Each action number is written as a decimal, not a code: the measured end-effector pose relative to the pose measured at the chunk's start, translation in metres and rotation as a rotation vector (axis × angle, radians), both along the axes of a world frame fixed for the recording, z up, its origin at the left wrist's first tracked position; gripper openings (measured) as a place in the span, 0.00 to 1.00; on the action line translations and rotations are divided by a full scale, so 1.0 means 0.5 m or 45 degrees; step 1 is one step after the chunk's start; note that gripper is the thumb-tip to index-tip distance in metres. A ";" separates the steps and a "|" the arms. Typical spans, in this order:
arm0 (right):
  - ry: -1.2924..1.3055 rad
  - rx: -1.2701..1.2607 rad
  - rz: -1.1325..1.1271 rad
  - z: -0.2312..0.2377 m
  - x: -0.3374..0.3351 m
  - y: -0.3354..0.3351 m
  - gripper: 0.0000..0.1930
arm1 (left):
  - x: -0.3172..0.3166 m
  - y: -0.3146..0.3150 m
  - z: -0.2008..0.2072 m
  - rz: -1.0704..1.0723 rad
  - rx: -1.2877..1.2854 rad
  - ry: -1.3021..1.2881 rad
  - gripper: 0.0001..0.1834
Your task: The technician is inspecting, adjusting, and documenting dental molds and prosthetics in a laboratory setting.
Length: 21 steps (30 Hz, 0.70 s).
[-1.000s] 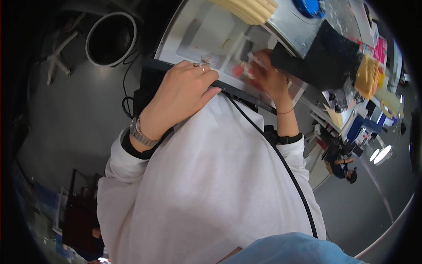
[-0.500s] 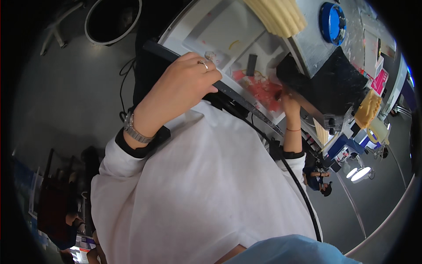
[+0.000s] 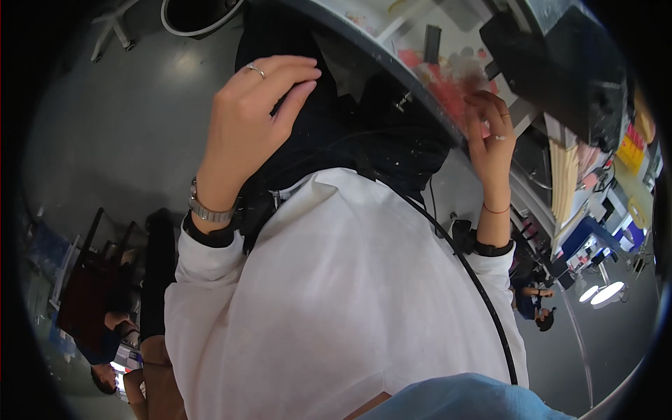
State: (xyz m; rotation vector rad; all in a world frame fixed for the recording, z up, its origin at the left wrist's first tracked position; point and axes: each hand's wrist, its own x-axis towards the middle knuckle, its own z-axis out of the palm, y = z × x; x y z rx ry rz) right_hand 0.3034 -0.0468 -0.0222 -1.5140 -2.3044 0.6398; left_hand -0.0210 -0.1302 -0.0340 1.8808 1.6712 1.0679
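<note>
- Lifting clear of the drawer's dark front rim, the left grip is now hovering over the dark trousers, well apart from the edge it was resting on half a second ago.
- As for progress, the drawer is standing open, and red flat pieces with pale crumbs are still lying in its near compartment – so the work there is looking unfinished, though how much is done is not showing.
- A dark grey bar is also lying in that compartment, just beyond the red pieces.
- The right grip is reaching in at the compartment's near right end, its fingers curling just beside the red pieces; whether they are closing on anything, I cannot tell.
- A pale blur is showing just past those fingertips – too smeared to name.
- The left grip is holding nothing, its thumb standing apart from the loosely bent fingers.
- Compared with the earlier frame, the drawer is sitting higher and farther right in view, more of the trousers is showing, and the right grip's fingers are appearing more plainly.
</note>
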 end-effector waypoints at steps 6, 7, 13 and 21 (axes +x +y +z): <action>0.107 0.084 -0.021 0.006 0.026 -0.080 0.06 | 0.062 -0.110 -0.030 -0.138 -0.298 0.117 0.06; 0.062 0.152 -0.015 0.008 0.024 -0.095 0.07 | 0.075 -0.129 -0.038 -0.194 -0.403 0.154 0.07; -0.123 0.425 0.034 -0.012 0.052 -0.146 0.12 | 0.167 -0.236 -0.054 -0.492 -0.625 0.015 0.10; -0.182 0.618 0.048 -0.045 0.063 -0.142 0.14 | 0.271 -0.376 -0.114 -0.765 -0.764 -0.123 0.12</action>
